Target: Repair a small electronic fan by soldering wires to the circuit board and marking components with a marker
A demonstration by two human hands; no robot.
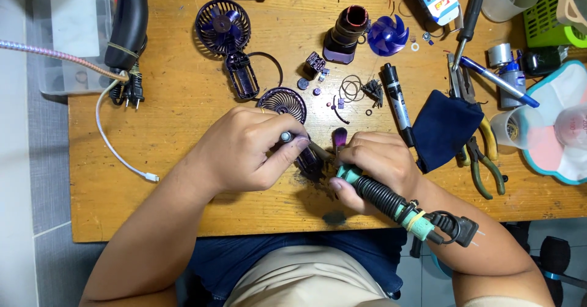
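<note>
Soldering iron (391,202) in right hand (379,166), table edge (183,230) near

A teal-handled soldering iron (391,202) lies slanted, its cord end toward four o'clock and its tip toward ten o'clock, meeting a dark purple fan part (310,160) and a thin metal tool (306,143) mid-table.

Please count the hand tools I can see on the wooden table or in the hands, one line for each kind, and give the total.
Soldering iron, in the right hand: 1
Pliers: 1
Screwdriver: 1
Black marker: 1
Blue pen: 1
Thin metal tool, in the left hand: 1
Total: 6
</note>
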